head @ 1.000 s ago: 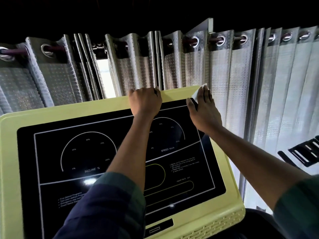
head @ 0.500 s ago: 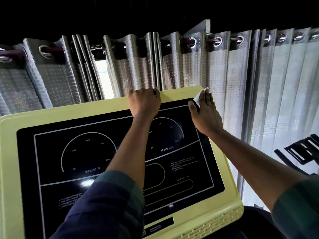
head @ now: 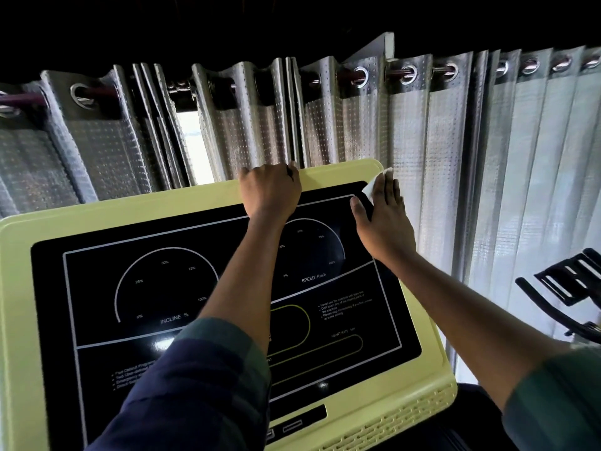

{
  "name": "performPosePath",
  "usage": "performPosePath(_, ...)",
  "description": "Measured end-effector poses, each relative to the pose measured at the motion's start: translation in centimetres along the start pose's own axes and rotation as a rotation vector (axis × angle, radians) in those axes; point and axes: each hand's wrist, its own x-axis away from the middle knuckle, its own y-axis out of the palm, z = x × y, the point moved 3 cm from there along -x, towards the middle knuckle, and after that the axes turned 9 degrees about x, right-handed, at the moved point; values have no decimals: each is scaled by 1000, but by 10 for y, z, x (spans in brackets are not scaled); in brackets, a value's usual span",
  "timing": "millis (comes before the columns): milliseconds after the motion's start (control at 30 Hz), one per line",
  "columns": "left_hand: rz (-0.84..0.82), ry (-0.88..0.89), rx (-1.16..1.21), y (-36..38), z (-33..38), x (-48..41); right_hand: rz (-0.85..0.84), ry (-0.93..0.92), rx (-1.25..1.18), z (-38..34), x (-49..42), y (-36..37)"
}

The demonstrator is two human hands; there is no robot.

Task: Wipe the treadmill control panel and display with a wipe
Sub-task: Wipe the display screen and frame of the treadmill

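Observation:
The treadmill console has a pale yellow frame [head: 104,206] around a black display panel [head: 97,288] with white incline and speed dials. My left hand [head: 271,190] grips the top edge of the frame near its middle, fingers curled over it. Flat on the panel's top right corner lies my right hand [head: 383,219], fingers straight, pressing a white wipe [head: 374,187] against the surface. Only a small part of the wipe shows beyond my fingers.
Grey eyelet curtains [head: 439,151] hang on a rod right behind the console, with a bright gap of window [head: 195,148] at the left. A black frame of other gym equipment [head: 566,284] stands at the right. Both forearms cross over the panel.
My right hand with the wipe has stayed at the top right corner, shifting only slightly. My left hand keeps its grip on the top edge.

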Motion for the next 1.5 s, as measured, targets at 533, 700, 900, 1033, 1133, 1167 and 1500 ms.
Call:
performPosePath(533, -11, 3, -20, 3, -1, -3, 34, -1, -4, 8, 43, 6)
performPosePath(700, -13, -1, -28, 3, 1, -3, 13, 13, 27, 21, 84, 11)
performPosePath(900, -18, -3, -23, 2, 1, -3, 24, 34, 17, 32, 121, 17)
performPosePath(1033, -30, 0, -28, 2, 1, -4, 27, 71, -4, 32, 124, 20)
performPosePath(1133, -30, 4, -37, 3, 0, -4, 25, 49, 6, 25, 102, 14)
performPosePath(1167, -33, 3, -41, 3, 1, -3, 17, 29, 13, 23, 89, 11)
performPosePath(1500, -38, -6, -13, 2, 0, -2, 0, -32, -24, -8, -14, -5)
